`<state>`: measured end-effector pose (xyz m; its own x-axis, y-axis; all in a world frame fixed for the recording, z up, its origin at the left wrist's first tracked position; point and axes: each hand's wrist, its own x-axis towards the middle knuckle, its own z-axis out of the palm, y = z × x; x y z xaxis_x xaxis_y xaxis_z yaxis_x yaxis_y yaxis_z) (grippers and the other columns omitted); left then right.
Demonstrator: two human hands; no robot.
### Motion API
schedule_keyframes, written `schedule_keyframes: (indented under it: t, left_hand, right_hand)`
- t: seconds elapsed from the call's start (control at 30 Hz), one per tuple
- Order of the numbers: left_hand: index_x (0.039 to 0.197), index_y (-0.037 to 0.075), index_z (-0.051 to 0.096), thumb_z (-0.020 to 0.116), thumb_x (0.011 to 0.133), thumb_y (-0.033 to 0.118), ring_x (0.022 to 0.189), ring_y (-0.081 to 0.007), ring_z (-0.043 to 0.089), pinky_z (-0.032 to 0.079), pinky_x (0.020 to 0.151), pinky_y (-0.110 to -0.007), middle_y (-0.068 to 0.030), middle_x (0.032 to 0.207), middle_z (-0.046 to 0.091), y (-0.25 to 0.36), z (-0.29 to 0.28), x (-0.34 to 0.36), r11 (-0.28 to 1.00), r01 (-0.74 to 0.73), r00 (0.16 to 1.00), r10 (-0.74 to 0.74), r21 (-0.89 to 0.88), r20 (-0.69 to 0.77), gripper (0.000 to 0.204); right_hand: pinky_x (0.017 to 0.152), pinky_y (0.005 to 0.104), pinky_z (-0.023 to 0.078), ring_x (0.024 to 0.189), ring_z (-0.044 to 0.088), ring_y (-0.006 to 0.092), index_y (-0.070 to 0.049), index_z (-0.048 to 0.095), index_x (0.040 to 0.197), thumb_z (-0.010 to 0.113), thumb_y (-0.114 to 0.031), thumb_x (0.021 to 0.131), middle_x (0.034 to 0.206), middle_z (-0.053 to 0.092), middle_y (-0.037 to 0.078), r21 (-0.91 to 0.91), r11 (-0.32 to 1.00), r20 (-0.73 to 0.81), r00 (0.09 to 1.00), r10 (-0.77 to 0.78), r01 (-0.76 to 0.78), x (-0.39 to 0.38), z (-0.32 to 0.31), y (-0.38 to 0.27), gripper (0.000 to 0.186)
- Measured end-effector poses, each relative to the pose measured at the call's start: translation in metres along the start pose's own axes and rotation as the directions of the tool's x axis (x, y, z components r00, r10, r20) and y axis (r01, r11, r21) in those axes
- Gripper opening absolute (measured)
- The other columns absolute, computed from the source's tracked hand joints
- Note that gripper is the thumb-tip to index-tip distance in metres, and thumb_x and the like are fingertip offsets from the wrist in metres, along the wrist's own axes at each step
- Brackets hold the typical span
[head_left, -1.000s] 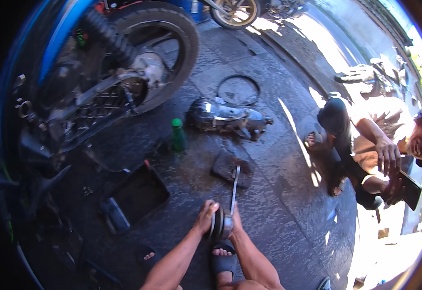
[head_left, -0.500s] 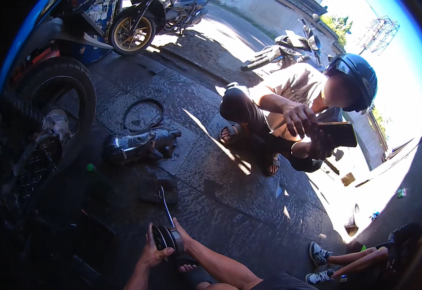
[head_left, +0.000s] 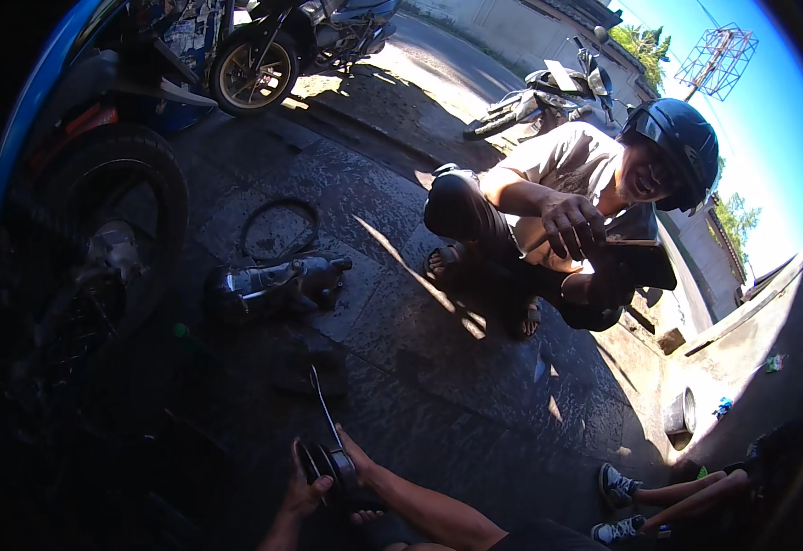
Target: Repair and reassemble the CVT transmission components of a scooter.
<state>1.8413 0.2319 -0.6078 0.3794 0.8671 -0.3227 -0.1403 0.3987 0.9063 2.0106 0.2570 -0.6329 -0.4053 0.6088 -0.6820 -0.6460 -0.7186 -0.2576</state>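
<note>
Clock directions are taken from the grooved part.

- Round grooved part (head_left: 325, 466), dark, metal-looking: low in the view, left of centre, held between both hands.
- Left hand (head_left: 302, 489): at 8 o'clock, gripping the part's left side; thumb folded over the near edge.
- Right hand (head_left: 356, 456): at 2 o'clock, closed against the part's right side; fingers largely hidden.
- Slim metal tool (head_left: 322, 395): projecting toward 12 o'clock; lower end beside the right hand; cannot tell whether fingers grip it.
- Bare toes (head_left: 365, 517): between 4 and 5 o'clock, in shadow.
- Engine-like casing (head_left: 282, 283), greyish metal: between 11 and 12 o'clock, lying on the paved floor (head_left: 401, 367).
- Black loop (head_left: 247, 230), belt-like: just beyond the casing.
- Green cap (head_left: 181, 329): between 10 and 11 o'clock; whatever lies under it is too dark to tell.
- Large wheel (head_left: 174, 207), black tyre: between 10 and 11 o'clock, farther out.
- Squatting person (head_left: 558, 142), helmet (head_left: 672, 138) on, holding a dark flat device (head_left: 650, 264): between 1 and 2 o'clock.
- Parked motorcycle (head_left: 548, 92): 1 o'clock, behind that person.
- Bucket (head_left: 680, 415), tipped: near 3 o'clock.
- Second person's legs (head_left: 686, 494), in sneakers: 3 o'clock.
</note>
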Motion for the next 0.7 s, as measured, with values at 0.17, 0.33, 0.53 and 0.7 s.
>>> schedule_keyframes:
  t: [0.17, 0.33, 0.53, 0.7]
  left_hand:
    - [0.155, 0.001, 0.006, 0.08, 0.065, 0.055, 0.132, -0.036, 0.042, 0.038, 0.11, -0.046, -0.0235, 0.143, 0.037, -0.005, -0.002, 0.0, 0.999, 0.033, 0.999, -0.032, -0.003, 0.005, 0.128]
    - [0.156, 0.006, 0.001, 0.079, 0.068, 0.052, 0.13, -0.0329, 0.046, 0.042, 0.107, -0.044, -0.0206, 0.141, 0.041, -0.003, 0.0, 0.001, 0.999, 0.012, 1.0, -0.011, -0.05, 0.022, 0.126]
    - [0.155, 0.005, 0.005, 0.079, 0.069, 0.051, 0.13, -0.032, 0.046, 0.041, 0.107, -0.044, -0.0189, 0.139, 0.043, -0.001, 0.004, 0.002, 0.999, -0.029, 0.999, 0.03, 0.014, -0.031, 0.122]
    - [0.155, 0.001, 0.01, 0.077, 0.061, 0.067, 0.136, -0.0402, 0.039, 0.038, 0.11, -0.049, -0.0285, 0.147, 0.032, 0.006, 0.009, 0.006, 0.978, 0.063, 0.996, -0.049, 0.199, -0.074, 0.132]
  right_hand:
    - [0.084, 0.0388, 0.058, 0.095, 0.07, 0.0259, -0.005, 0.061, 0.128, 0.037, -0.068, 0.098, 0.116, 0.069, 0.014, 0.037, 0.999, 0.012, 1.0, -0.003, 0.003, 0.007, -0.01, 0.005, 0.074]
    - [0.084, 0.0416, 0.058, 0.095, 0.07, 0.0277, -0.005, 0.063, 0.126, 0.038, -0.071, 0.096, 0.113, 0.07, 0.015, 0.045, 0.998, -0.024, 0.998, 0.053, -0.052, 0.01, -0.016, 0.007, 0.077]
    - [0.081, 0.0431, 0.058, 0.09, 0.07, 0.0293, -0.004, 0.064, 0.124, 0.038, -0.075, 0.093, 0.108, 0.071, 0.016, 0.108, 0.985, 0.003, 0.991, 0.133, -0.132, 0.008, -0.014, 0.003, 0.081]
    - [0.08, 0.0435, 0.058, 0.089, 0.07, 0.0301, -0.004, 0.063, 0.124, 0.037, -0.076, 0.093, 0.106, 0.071, 0.017, 0.1, 0.978, -0.022, 0.982, 0.187, -0.184, 0.001, -0.015, -0.002, 0.082]
